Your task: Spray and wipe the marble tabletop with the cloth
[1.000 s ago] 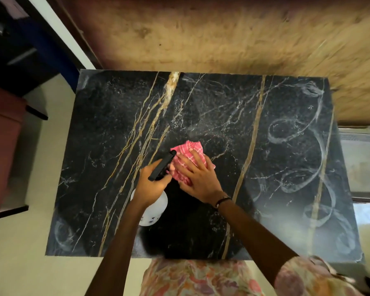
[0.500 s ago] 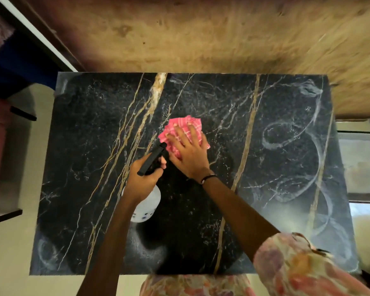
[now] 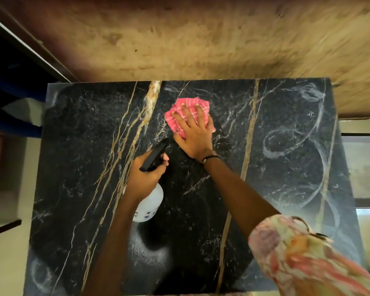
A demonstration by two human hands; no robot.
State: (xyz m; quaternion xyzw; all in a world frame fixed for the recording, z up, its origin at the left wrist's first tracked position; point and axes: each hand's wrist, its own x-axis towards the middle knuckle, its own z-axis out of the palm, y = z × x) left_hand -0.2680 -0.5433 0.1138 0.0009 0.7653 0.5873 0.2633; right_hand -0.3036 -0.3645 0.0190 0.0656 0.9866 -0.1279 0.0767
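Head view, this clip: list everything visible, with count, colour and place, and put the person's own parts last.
marble tabletop: one, black with gold and white veins, fills the middle of the view; pale swirled streaks on its right side
cloth: one, pink checked, bunched on the far middle of the tabletop, under the right hand
spray bottle: one, white body with black head, held above the tabletop left of centre
wall: brown, mottled, behind the table's far edge
floor: pale, left of the table
wristband: one, dark, on the right wrist
sleeve: one, floral pink and cream, bottom right
left hand: grips the spray bottle's head
right hand: flat, fingers spread on the cloth
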